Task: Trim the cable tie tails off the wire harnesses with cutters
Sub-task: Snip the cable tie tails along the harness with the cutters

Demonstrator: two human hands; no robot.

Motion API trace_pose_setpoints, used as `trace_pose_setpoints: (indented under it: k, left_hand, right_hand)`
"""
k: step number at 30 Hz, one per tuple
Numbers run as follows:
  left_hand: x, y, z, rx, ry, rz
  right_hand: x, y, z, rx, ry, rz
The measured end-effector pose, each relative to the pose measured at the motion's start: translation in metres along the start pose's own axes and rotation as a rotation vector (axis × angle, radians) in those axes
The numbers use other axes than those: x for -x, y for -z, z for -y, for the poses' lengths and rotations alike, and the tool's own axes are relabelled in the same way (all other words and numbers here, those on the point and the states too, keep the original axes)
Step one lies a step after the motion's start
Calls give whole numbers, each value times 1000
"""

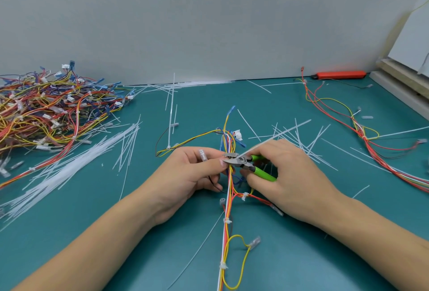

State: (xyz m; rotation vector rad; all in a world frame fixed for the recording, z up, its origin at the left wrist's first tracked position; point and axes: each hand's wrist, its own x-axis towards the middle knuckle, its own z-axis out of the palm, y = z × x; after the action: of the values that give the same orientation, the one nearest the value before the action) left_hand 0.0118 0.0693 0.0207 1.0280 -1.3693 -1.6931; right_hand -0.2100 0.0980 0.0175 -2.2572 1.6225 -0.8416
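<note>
A wire harness (226, 232) of red, yellow and white wires runs from the near edge up the middle of the green mat. My left hand (192, 172) pinches it at a cable tie. In my right hand (287, 174) I grip green-handled cutters (243, 163). Their jaws sit at the harness beside my left fingertips. A long white tie tail (276, 136) slants up and right from the jaws, over my right hand. Small trimmed ties (227, 221) show lower on the harness.
A big heap of harnesses (46, 109) lies at the far left. Loose white tie tails (69, 165) are scattered over the mat. Another harness (362, 132) lies at the right, a red tool (340, 74) by the wall, stacked boards (404, 81) at the far right.
</note>
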Motion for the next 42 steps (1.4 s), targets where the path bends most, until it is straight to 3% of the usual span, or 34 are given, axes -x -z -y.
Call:
trace_pose_setpoints:
  k: [6, 38, 42]
  left_hand:
    - [-1, 1, 1, -22, -16, 46]
    - [1, -2, 0, -45, -26, 19]
    - [1, -3, -1, -43, -27, 18]
  right_hand:
    - [3, -5, -3, 10, -16, -69]
    - [2, -7, -6, 22, -57, -30]
    - [2, -5, -6, -4, 6, -34]
